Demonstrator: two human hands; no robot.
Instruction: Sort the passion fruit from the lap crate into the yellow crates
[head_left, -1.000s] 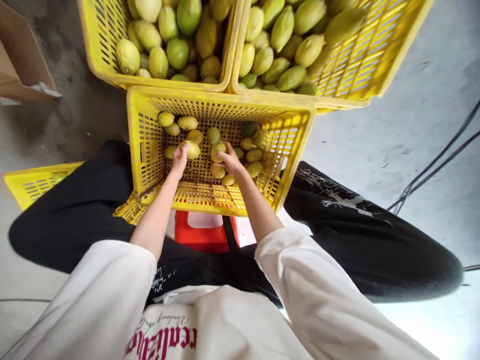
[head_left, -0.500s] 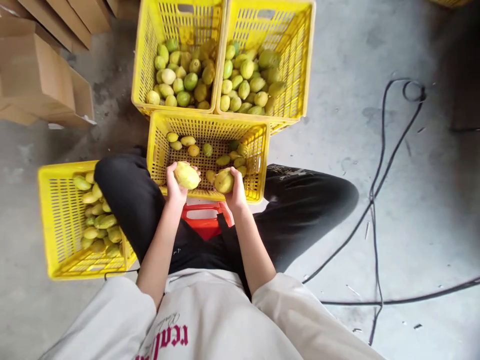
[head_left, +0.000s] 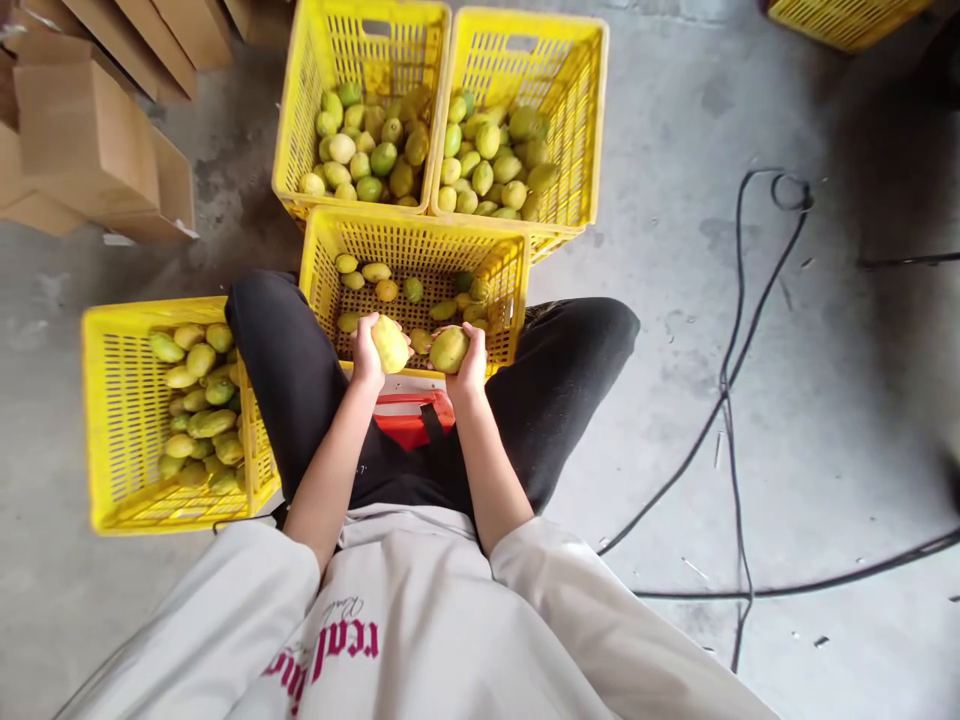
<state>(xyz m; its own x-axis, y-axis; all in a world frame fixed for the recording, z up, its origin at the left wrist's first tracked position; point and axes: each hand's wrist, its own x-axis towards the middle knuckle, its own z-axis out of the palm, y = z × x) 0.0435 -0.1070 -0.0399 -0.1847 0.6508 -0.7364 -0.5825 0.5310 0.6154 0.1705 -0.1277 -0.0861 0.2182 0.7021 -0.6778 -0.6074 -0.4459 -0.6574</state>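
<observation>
My left hand (head_left: 368,357) is closed round a large yellow oval fruit (head_left: 390,345), held tilted with its lower end towards the right. A greener-yellow oval fruit (head_left: 449,350) sits in my right hand (head_left: 471,362), thumb along its side. Both hands are above the near edge of a yellow plastic crate (head_left: 416,222) between my knees, a small gap separating the two fruits. In that crate several yellow and green fruits (head_left: 376,271) lie scattered over the slotted bottom, some partly hidden behind my hands.
Two taller yellow crates (head_left: 525,45) of similar fruit stand beyond, side by side. Another fruit-filled crate (head_left: 120,420) is beside my left knee. Cardboard boxes (head_left: 90,140) are at upper left. A black cable (head_left: 724,390) loops over the floor at right. Something red (head_left: 405,425) shows between my legs.
My left hand has come closer to my right and its fruit has turned more upright. My knees have drawn inward. The camera view has shifted a little. Both fruits remain held.
</observation>
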